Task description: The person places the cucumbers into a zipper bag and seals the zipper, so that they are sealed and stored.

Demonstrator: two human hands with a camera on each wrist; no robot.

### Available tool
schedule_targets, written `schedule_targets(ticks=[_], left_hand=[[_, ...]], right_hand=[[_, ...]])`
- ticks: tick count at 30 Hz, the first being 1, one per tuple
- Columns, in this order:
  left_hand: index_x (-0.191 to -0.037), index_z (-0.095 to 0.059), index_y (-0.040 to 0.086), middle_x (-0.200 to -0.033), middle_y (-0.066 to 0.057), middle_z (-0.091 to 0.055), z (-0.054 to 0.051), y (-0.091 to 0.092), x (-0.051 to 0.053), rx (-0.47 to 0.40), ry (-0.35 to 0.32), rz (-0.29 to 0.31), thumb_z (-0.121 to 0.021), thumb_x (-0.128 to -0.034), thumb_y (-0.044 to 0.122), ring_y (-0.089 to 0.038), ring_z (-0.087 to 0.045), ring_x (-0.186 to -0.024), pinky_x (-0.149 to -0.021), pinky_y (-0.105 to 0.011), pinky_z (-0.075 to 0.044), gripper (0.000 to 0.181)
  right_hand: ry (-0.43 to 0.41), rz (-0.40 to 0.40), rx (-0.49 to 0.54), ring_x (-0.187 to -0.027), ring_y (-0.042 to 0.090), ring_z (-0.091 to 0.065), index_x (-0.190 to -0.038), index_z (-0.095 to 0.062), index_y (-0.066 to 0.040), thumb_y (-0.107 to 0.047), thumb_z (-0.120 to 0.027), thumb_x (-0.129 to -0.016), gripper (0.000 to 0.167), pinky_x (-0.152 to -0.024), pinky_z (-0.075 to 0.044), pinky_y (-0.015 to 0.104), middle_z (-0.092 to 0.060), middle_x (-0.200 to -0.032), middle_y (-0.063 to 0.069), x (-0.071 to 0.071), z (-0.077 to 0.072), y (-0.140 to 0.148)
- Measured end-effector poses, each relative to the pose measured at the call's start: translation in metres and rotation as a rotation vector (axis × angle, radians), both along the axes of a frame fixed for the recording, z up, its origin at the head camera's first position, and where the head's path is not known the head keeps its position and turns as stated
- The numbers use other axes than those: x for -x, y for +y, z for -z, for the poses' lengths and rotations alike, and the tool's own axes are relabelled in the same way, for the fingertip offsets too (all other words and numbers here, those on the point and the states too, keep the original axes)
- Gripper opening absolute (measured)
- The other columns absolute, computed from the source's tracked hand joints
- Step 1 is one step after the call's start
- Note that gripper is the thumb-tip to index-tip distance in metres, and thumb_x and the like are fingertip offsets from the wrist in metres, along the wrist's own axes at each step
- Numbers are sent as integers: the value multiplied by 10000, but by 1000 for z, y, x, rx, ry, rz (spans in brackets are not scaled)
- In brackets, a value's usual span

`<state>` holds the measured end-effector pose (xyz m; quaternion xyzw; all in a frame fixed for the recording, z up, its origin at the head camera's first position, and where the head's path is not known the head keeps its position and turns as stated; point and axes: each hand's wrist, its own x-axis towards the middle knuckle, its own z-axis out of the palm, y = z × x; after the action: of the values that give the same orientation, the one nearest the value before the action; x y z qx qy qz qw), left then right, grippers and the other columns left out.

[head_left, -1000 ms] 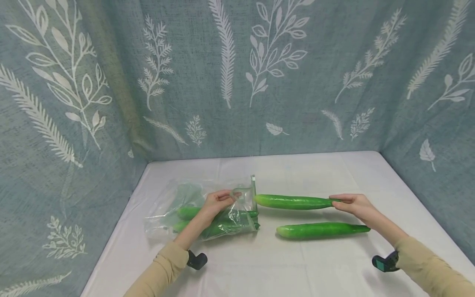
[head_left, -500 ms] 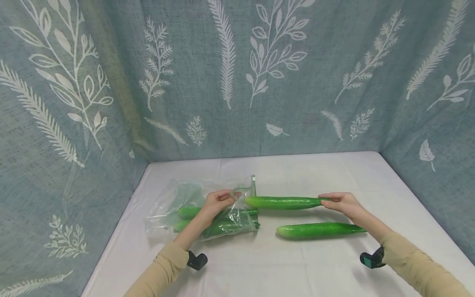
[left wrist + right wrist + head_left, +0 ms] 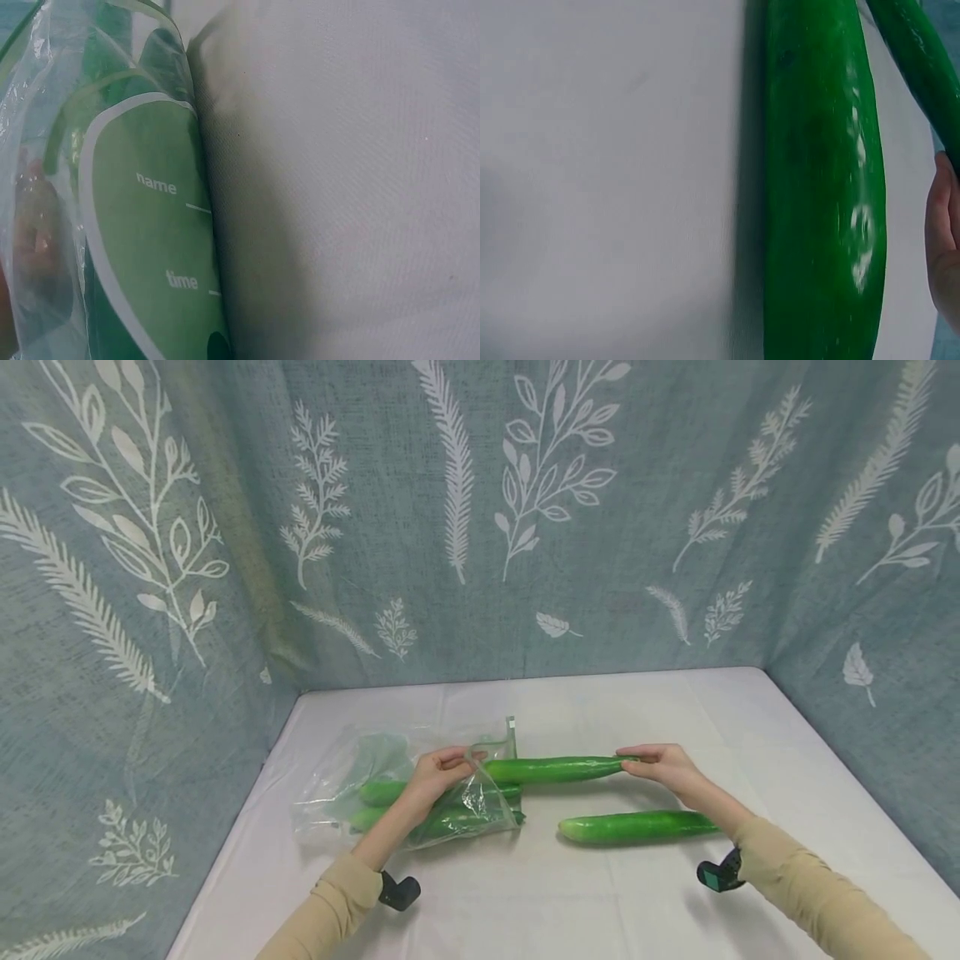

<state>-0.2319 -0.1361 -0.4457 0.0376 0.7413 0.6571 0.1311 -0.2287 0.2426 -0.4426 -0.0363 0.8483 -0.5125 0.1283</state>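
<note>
A left hand [image 3: 437, 775] pinches the mouth of one clear plastic bag [image 3: 393, 750] holding two long, glossy green cucumbers [image 3: 459, 823]. A right hand [image 3: 666, 768] grips a third cucumber [image 3: 558, 769], tip inside the mouth; a fourth cucumber [image 3: 637, 827] lies outside on white cloth [image 3: 540, 910].

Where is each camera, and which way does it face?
Head: on the head, facing forward and down at table and bag; left hand, right hand and sleeves show.
Left wrist: worn there, facing the bag's label; part of the left hand shows.
Right wrist: worn there, facing a loose cucumber; right hand shows, holding another cucumber.
Head and right wrist share both those cucumbers.
</note>
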Motion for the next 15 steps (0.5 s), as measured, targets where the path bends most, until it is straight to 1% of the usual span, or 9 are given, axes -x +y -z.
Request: schedule_targets(ticks=[3, 7, 12, 15], left_hand=[[-1230, -583, -28, -1193, -105, -660, 1, 0, 0, -25, -2, 6, -625, -881, 68, -32, -666, -944, -915, -210, -509, 365], [-1228, -578, -42, -1192, -118, -658, 1, 0, -1, -39, 9, 16, -624, -879, 65, -18, -666, -922, -929, -226, -508, 368], [-1243, -563, -47, -1230, -153, -625, 0, -1, 0, -28, 20, 33, -623, -885, 73, -89, -658, -1032, -1014, -303, -468, 382], [-1238, -570, -42, -1211, -141, -645, 0, -1, 1, -21, 21, 16, -628, -885, 81, -124, -651, -1060, -1034, -342, -455, 378]], right_hand=[[-2, -1, 10, -1251, 409, -489, -1235, -606, 0, -287, -678, -874, 467, -1031, -411, 544, -576, -1305, 214, 1, 1, -8], [6, -7, 20, -1230, 399, -513, -1218, -618, -3, -291, -688, -864, 462, -1022, -424, 534, -592, -1284, 213, 3, 4, -17], [0, -13, 30, -1244, 391, -500, -1216, -623, -7, -281, -683, -870, 445, -1022, -431, 517, -590, -1291, 209, 4, 6, -27], [-9, -12, 33, -1243, 388, -502, -1207, -630, -11, -278, -688, -865, 438, -1025, -431, 512, -602, -1276, 201, 5, 7, -34]])
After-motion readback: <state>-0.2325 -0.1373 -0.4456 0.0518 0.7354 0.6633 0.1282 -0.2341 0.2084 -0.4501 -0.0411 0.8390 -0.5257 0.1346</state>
